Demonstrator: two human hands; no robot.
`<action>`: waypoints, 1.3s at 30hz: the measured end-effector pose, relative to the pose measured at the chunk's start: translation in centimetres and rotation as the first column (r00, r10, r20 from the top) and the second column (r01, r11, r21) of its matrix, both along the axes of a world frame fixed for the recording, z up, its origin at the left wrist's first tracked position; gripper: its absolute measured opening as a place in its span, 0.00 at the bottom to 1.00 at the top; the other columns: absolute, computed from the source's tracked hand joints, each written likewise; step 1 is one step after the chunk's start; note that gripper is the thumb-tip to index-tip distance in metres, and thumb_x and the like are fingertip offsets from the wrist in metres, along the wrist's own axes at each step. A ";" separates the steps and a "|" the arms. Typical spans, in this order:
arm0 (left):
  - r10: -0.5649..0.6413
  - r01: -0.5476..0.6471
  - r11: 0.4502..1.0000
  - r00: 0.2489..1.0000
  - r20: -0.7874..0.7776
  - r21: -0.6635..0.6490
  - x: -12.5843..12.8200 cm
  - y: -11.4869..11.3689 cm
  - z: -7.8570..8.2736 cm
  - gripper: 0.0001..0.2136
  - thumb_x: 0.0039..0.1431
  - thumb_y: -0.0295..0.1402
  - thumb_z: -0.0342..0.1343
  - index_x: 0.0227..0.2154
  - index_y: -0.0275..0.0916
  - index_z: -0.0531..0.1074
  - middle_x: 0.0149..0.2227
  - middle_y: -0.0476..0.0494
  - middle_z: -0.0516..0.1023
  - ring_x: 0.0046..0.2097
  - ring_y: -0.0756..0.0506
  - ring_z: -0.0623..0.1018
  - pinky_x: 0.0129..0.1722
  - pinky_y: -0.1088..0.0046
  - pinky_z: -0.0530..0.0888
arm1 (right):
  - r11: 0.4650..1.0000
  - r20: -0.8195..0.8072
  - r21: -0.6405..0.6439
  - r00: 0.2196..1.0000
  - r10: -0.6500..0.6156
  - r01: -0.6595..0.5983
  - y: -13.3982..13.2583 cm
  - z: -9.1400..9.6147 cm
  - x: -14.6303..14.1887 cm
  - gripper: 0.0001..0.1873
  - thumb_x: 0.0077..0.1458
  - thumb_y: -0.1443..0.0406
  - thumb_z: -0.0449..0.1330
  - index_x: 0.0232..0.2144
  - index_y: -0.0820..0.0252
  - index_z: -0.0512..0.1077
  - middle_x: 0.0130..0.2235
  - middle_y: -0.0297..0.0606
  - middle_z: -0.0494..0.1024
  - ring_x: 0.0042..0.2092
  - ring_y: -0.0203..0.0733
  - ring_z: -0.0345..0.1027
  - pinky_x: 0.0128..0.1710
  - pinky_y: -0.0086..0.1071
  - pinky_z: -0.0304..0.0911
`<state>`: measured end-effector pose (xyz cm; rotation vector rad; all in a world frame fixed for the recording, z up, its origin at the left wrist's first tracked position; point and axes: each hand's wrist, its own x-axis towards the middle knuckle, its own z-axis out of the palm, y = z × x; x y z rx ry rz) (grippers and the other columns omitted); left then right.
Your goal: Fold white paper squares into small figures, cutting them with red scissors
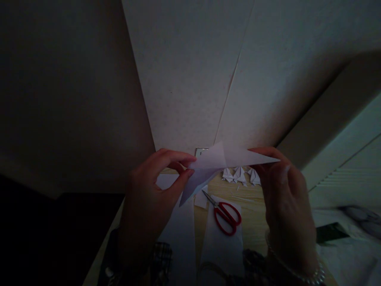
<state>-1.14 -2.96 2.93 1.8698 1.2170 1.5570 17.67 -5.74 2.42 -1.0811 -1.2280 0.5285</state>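
Observation:
A folded sheet of white paper (222,163) is held up in the air between both hands, with a pointed end to the right and another hanging down at the left. My left hand (151,198) pinches its left end between thumb and fingers. My right hand (285,194) grips the right pointed end with the fingers closed over it. Below the paper, red-handled scissors (225,213) lie on a white sheet (220,242) on the wooden table (253,210).
Three small folded white paper pieces (240,176) sit in a row at the table's back edge by the wall. More white sheets (177,234) lie at the left. A dark object (330,232) and pale cloth lie at the right. The room is dim.

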 end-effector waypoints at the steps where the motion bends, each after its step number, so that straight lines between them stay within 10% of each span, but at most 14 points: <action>1: -0.001 0.001 1.000 1.000 0.000 -0.011 0.0 0.0 0.0 0.10 0.53 0.21 0.63 0.33 0.45 0.79 0.33 0.55 0.81 0.36 0.50 0.80 0.40 0.74 0.75 | 1.000 0.006 -0.005 1.000 -0.009 0.009 0.0 0.1 0.0 0.17 0.63 0.47 0.58 0.37 0.49 0.77 0.29 0.29 0.73 0.31 0.39 0.66 0.33 0.32 0.61; 25: -0.233 0.345 0.912 0.882 0.410 -0.223 0.5 0.2 -0.4 0.10 0.52 0.24 0.64 0.36 0.46 0.79 0.30 0.55 0.83 0.33 0.51 0.84 0.31 0.84 0.78 | 0.999 -0.100 -0.011 0.994 -0.041 0.040 0.2 -0.2 0.6 0.04 0.58 0.59 0.68 0.34 0.49 0.78 0.30 0.33 0.78 0.33 0.42 0.70 0.29 0.30 0.66; 39: -0.275 0.394 0.847 0.899 0.341 -0.356 0.8 -0.3 0.4 0.05 0.54 0.30 0.60 0.24 0.43 0.77 0.21 0.52 0.80 0.20 0.50 0.75 0.17 0.79 0.66 | 1.000 -0.074 0.021 0.997 -0.001 0.003 0.3 -0.2 0.4 0.02 0.59 0.61 0.67 0.34 0.50 0.77 0.30 0.31 0.80 0.32 0.38 0.72 0.29 0.26 0.68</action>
